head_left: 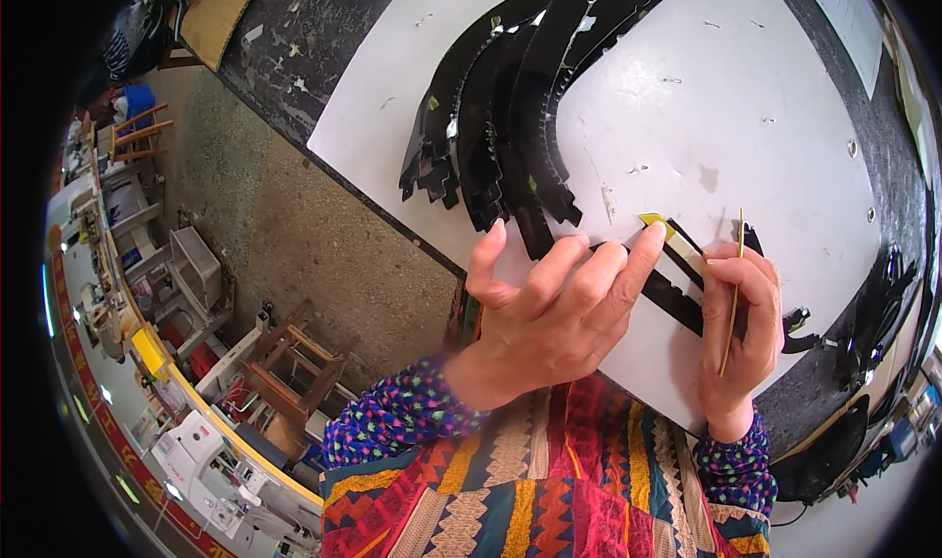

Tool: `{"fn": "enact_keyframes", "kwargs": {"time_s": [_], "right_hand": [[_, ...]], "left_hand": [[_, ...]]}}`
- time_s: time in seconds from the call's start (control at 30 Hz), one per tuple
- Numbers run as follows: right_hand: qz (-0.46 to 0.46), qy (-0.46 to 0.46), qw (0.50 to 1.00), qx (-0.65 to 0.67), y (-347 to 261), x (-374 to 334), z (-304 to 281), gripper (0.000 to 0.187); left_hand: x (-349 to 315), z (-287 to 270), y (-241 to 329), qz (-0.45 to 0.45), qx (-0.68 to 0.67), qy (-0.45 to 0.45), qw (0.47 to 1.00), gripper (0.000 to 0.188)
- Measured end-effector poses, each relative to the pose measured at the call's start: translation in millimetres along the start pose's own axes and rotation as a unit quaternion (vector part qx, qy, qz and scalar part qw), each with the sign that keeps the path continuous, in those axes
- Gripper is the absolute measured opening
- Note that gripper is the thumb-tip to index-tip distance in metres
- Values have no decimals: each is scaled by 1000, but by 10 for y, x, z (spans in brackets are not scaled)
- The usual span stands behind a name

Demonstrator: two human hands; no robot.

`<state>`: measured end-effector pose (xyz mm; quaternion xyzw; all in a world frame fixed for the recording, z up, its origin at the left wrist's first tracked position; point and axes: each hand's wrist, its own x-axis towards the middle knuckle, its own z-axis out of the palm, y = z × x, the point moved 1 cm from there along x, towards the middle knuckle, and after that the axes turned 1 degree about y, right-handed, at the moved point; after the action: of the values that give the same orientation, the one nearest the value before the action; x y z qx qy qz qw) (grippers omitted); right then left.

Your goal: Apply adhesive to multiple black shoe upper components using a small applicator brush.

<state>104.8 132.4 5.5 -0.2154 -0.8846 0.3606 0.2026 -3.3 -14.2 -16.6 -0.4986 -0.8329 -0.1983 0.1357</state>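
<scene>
Seemingly partway through a black strip (675,301) on the white sheet (814,136), the left hand (559,313) touches a yellow scrap (654,220), fingers spread, the right hand (754,315) grips a thin stick (741,230), and whether the curved strips (538,77) piled beyond are finished cannot be told.

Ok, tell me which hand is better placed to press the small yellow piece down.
Likely the left hand: its index fingertip is right at the yellow piece. The right hand sits farther off and has a thin yellowish stick in its grip, so it looks less free.
</scene>
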Motion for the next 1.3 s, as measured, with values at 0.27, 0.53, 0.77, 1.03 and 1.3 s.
{"fn": "enact_keyframes", "kwargs": {"time_s": [0.27, 0.53, 0.77, 1.03, 1.3], "right_hand": [[-1, -1, 1000, 6, -1, -5, 7, 24], [-19, -1, 1000, -17, -30, 35, -3, 27], [-46, 7, 999, -1, -3, 58, 0, 32], [-64, 12, 998, 2, 17, 25, -17, 36], [-86, 11, 996, -18, -11, 16, -17, 32]], "left_hand": [[-18, -6, -3, -2, 1, -8, 1000, 40], [-6, -7, -20, 10, 0, -10, 1000, 36], [15, -38, 10, -9, 15, -70, 997, 37], [18, -36, 7, -3, -2, -76, 997, 40], [11, -21, -4, 0, 12, -84, 996, 41]]}}
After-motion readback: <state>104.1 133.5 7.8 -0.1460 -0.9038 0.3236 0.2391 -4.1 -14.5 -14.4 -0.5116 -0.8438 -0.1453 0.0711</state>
